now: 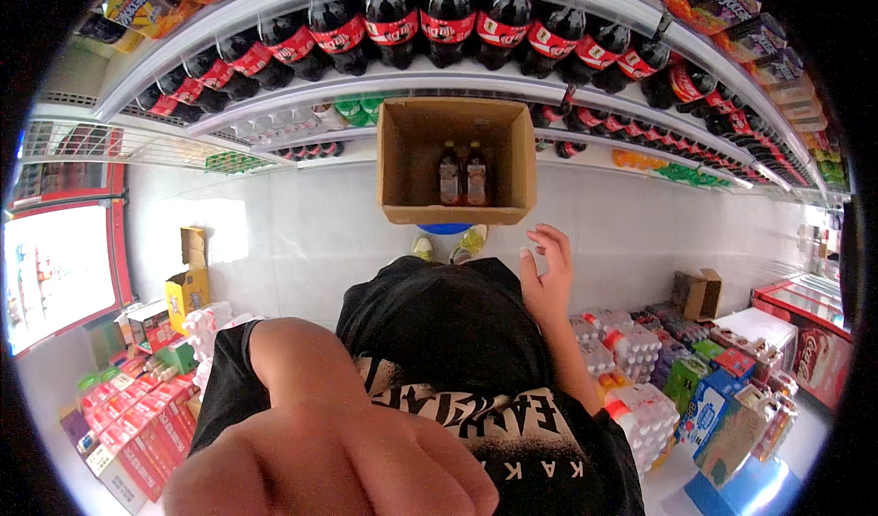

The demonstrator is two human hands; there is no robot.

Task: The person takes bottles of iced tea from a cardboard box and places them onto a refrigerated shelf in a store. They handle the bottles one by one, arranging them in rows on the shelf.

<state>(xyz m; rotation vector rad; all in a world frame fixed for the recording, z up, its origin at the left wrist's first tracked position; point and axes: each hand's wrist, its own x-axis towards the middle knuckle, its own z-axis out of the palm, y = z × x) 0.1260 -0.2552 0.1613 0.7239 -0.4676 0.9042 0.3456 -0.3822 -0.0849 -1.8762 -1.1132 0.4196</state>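
In front of me stands an open cardboard box [390, 166], with two dark drink bottles [449, 176] with yellow caps upright inside at the right. My right hand [547, 266] is just below the box's lower right corner, fingers apart and slightly curled, holding nothing and not touching the box. Very near the camera, my left hand [329, 454] fills the lower part of the view with its fingers bent; its palm side is hidden. Part of a blue object [443, 229] shows under the box, above my shoes.
Shelves ahead bear rows of cola bottles with red labels [448, 26]. Shrink-wrapped bottle packs [638, 420] and cartons stand on the floor at right. Stacked red cartons [140, 420] and a yellow box [186, 296] are at left. A red-framed cooler [120, 242] stands far left.
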